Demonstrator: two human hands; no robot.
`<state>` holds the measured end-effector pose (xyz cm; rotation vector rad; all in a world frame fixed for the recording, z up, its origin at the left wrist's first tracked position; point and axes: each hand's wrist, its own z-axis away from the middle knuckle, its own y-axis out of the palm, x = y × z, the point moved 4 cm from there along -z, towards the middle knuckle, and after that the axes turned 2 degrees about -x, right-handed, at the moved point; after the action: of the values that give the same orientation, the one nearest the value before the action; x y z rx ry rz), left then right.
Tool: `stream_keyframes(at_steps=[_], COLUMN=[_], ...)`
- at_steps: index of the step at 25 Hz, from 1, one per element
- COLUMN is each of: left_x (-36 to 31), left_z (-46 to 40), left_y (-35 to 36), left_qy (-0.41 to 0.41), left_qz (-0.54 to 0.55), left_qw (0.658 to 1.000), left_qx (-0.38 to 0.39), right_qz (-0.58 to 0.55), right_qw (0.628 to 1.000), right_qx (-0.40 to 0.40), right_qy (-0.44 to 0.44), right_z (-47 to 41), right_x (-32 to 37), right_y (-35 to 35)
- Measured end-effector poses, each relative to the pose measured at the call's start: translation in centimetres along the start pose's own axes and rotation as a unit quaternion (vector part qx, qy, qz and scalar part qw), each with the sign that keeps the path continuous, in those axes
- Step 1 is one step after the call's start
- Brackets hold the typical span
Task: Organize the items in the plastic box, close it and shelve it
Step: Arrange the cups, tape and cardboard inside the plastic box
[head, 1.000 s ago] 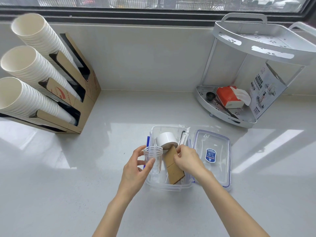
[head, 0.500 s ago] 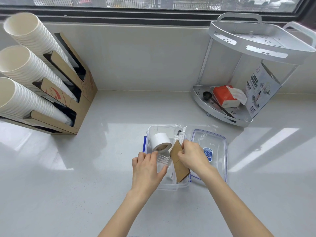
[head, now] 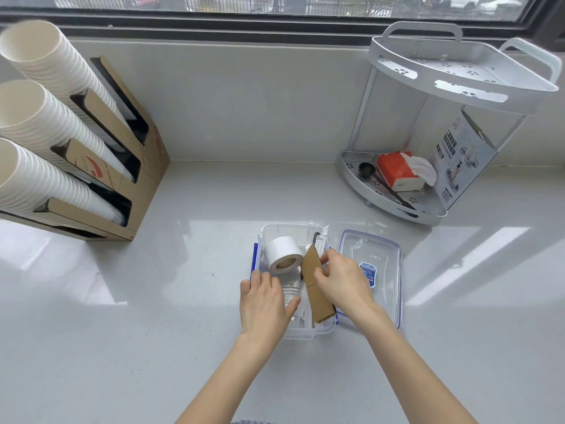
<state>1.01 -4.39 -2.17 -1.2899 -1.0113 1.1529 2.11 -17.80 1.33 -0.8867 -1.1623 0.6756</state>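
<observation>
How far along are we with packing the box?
Tape roll sits in the plastic box. In hand: left hand lays the clear cup down inside; right hand holds the cardboard piece. Left: fit the lid, then shelve.

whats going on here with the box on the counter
A person is packing a clear plastic box. The left hand lays a clear jar down inside it, next to a white tape roll. The right hand holds a brown cardboard piece upright in the box. The lid lies off, beside the box.
</observation>
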Motion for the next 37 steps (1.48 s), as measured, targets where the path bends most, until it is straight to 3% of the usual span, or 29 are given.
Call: stream_keyframes(at_steps=[4, 8, 12, 25, 31, 37], left_x=[0.6, 3.1, 5.0, 5.6, 5.3, 4.9], left_z=[-0.5, -0.7, -0.2, 1.1, 1.3, 1.3], left_y=[-1.2, -2.2, -2.2, -1.2, -1.4, -1.0], left_qy=[-0.017, -0.084, -0.140, -0.149, -0.125, -0.112], left_qz=[0.128, 0.384, 0.471, 0.504, 0.500, 0.464], left_qw=[0.991, 0.917, 0.869, 0.850, 0.856, 0.878], left_qx=[-0.038, -0.062, -0.055, -0.025, -0.026, -0.036], right_qz=[-0.036, -0.097, -0.146, -0.123, -0.169, -0.178], right_qw=[0.999, 0.995, 0.988, 0.990, 0.978, 0.973], right_qx=[-0.002, -0.015, -0.024, 0.031, 0.119, 0.140], right_qy=[0.007, -0.001, -0.032, -0.054, -0.043, -0.053], right_z=[0.2, 0.4, 0.6, 1.9, 2.7, 2.9], right_x=[-0.3, 0.5, 2.4, 5.5, 5.3, 4.7], right_y=[-0.1, -0.9, -1.4, 3.1, 5.1, 5.5])
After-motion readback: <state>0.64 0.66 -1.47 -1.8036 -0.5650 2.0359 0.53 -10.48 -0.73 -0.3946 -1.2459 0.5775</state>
